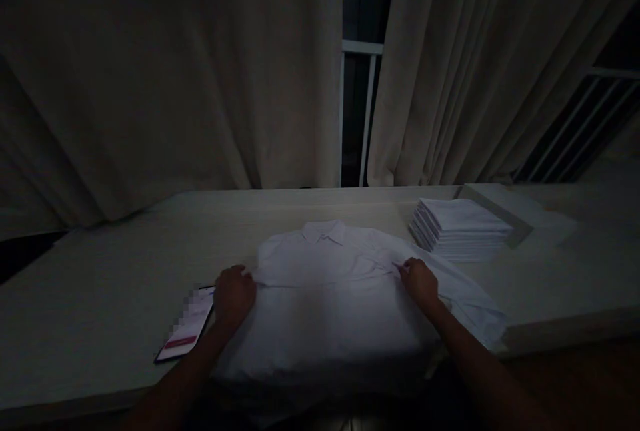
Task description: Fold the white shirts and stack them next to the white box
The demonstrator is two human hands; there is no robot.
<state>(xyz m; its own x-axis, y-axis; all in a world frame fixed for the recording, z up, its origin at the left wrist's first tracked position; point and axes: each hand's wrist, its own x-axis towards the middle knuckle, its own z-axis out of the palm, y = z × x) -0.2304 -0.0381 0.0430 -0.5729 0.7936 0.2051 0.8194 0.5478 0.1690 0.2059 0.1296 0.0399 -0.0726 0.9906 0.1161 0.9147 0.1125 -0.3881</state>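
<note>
A white collared shirt (320, 324) lies spread in front of me, its collar pointing away and its lower part reaching over the near edge. My left hand (235, 294) is closed on the fabric at the shirt's left side. On the opposite side, my right hand (419, 281) pinches the cloth near the armpit, where creases gather. A crosswise fold line runs between the two hands. One long sleeve stretches out to the right, beyond my right forearm; the left sleeve cannot be made out. Beside my left wrist lies a phone or tablet with a lit screen (187, 327).
The pale surface (100, 311) carries a neat stack of folded white cloth (460, 224) at the back right, next to a pale box-like block (500, 201). Beige curtains (280, 71) hang behind, with a dark window and railing (363, 48) in the gap. Lighting is dim.
</note>
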